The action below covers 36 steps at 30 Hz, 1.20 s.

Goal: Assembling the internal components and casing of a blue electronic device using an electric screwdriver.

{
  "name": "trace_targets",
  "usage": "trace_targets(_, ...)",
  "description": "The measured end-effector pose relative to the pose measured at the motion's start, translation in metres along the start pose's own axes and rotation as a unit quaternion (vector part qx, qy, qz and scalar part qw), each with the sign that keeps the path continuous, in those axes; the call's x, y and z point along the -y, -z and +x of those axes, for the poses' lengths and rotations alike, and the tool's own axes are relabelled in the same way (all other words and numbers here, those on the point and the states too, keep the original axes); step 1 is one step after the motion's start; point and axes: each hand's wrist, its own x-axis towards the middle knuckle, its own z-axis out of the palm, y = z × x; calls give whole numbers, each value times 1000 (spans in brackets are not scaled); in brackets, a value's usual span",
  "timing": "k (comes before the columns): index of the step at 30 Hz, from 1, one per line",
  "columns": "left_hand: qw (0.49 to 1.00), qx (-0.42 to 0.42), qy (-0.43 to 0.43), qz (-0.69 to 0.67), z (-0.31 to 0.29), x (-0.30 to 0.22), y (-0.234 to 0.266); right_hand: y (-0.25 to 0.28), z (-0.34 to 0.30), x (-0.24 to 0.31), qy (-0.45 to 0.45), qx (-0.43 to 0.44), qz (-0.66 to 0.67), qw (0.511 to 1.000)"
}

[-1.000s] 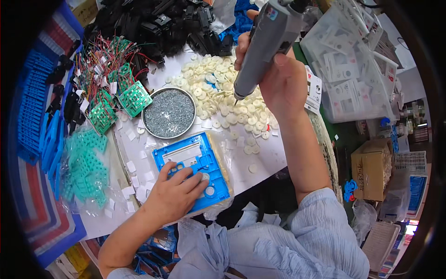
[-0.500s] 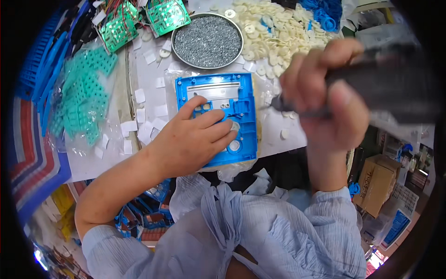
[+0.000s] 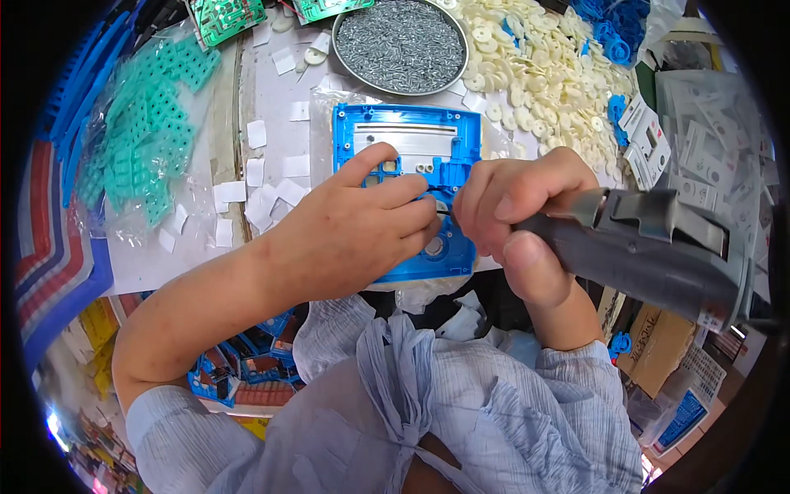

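A blue plastic housing (image 3: 428,267) lies on the table in front of me, with a pale strip and small posts inside. Across its left side rests my left hand (image 3: 362,214), index finger stretched apart, the other fingers bent and pressing the housing; its thumb is hidden. My right hand (image 3: 518,214) is wrapped round the front of a dark grey electric screwdriver (image 3: 642,255) with a metal hanger at its back end. The tool lies nearly level, its front pointing left at the middle of the housing, close to my left fingertips. Whether a screw sits at its tip I cannot tell.
Beyond the housing stands a round metal bowl (image 3: 403,90) full of small screws. Pale plastic discs (image 3: 535,74) are heaped at the far right. Leftward lie white paper squares (image 3: 296,166), bagged teal pieces (image 3: 148,132) and green circuit boards (image 3: 226,18). A cardboard box (image 3: 654,346) stands lower right.
My right hand has brought the screwdriver down and left onto the housing. The left hand stays on the housing, its fingers drawn slightly closer together. The whole view has shifted a little.
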Motion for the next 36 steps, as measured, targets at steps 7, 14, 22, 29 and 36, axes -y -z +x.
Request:
trace_targets(7, 1000, 11, -13, 10, 0, 1, 0, 5, 1, -14, 96, 79, 72, 990)
trace_targets(14, 999, -1, -35, -2, -1, 3, -4, -2, -3, -13, 100, 50, -26, 993)
trace_targets(22, 1000, 1, 10, 3, -8, 2, 3, 7, 4, 8, 26, 32, -5, 999)
trace_targets(29, 982, -77, 170, -26, -35, -22, 17, 5, 2, 8, 37, 25, 56, 997)
trace_targets(36, 974, -96, 200, -41, -41, -34, -1, -8, 2, 1, 34, -8, 51, 998)
